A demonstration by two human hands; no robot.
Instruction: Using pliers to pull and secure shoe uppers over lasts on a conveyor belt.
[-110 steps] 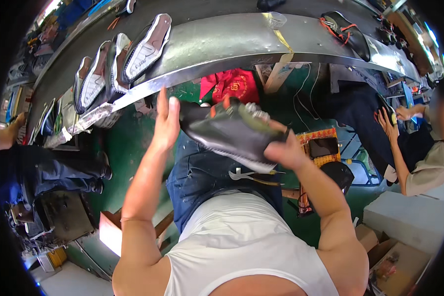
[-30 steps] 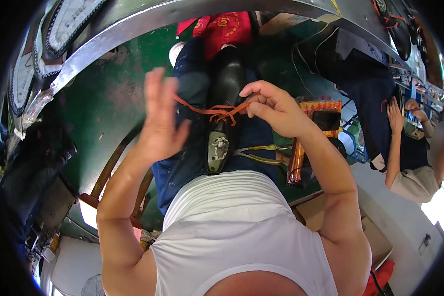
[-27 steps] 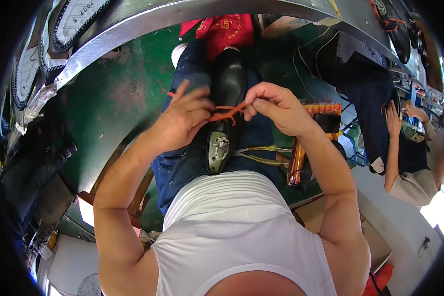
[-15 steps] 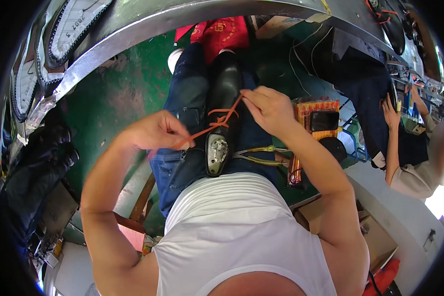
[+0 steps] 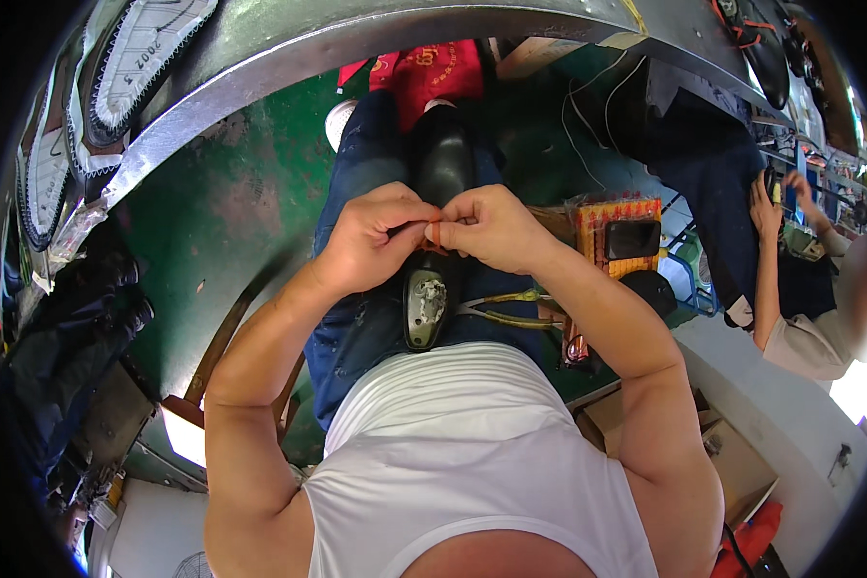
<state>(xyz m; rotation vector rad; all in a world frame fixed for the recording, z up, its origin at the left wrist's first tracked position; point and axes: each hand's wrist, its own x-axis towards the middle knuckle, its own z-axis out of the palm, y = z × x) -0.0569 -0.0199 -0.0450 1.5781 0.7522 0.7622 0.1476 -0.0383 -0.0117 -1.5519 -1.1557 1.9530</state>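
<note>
A black leather shoe [image 5: 445, 162] lies along my lap with its toe pointing away from me. A shoe last, its worn metal-coloured top [image 5: 426, 301] bare at the heel end, fills the shoe. Over the shoe's opening my left hand [image 5: 376, 236] and my right hand [image 5: 493, 227] meet, fingertips almost touching. Both pinch an orange-red shoelace [image 5: 436, 233], which shows as a small loop between them; the lacing beneath is mostly hidden by my fingers. Right of the last, a pair of pliers [image 5: 501, 300] with yellowish handles rests on my thigh.
A metal-edged bench [image 5: 299, 72] curves across the far side, with several shoes [image 5: 144, 67] at its left. Right of my legs, a black phone [image 5: 633, 238] lies on an orange patterned package [image 5: 607, 209]. A co-worker [image 5: 809, 332] sits at far right. Cardboard boxes [image 5: 742, 472] stand behind my right arm.
My hands have come together over the shoe from a spread position. The lace was stretched out between them and is now drawn into a small loop at my fingertips.
</note>
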